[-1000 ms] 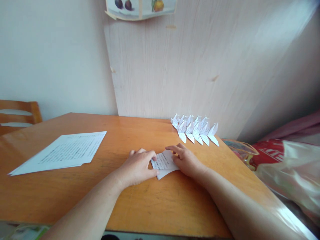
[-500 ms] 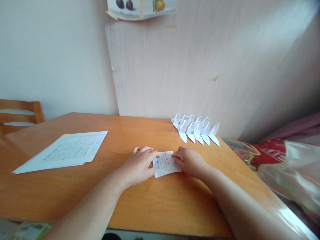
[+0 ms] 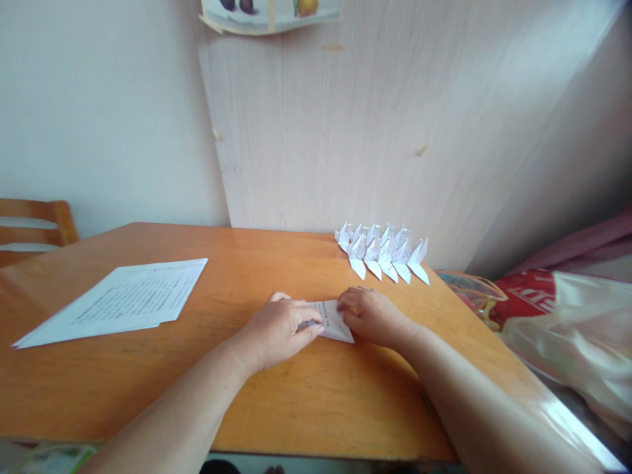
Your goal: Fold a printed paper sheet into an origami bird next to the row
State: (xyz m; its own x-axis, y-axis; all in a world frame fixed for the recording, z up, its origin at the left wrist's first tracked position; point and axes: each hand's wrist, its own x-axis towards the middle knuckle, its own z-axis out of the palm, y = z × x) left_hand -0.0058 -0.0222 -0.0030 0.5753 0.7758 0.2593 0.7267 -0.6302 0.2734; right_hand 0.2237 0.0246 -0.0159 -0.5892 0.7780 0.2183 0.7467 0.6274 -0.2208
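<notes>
A small printed piece of paper [image 3: 332,322] lies on the table in front of me, its left part covered by my fingers. My left hand [image 3: 284,328] is closed on the paper's left side, thumb and fingers together over a raised or folded edge. On the opposite side, my right hand [image 3: 370,315] has its fingers curled and holds the right edge against the tabletop. Farther back to the right stand several folded paper pieces with upright points [image 3: 385,253], set in two rows and apart from my hands.
Printed sheets [image 3: 133,296] lie stacked on the left of the wooden table [image 3: 276,408]. A wooden chair back [image 3: 34,224] is beyond the left end. Red and white bags [image 3: 563,322] sit past the right edge. The wall [image 3: 316,145] borders the table's back.
My left hand has moved right over the paper, bringing its left edge inward, so less of the sheet shows. My right hand stays at the right edge. The view has shifted slightly.
</notes>
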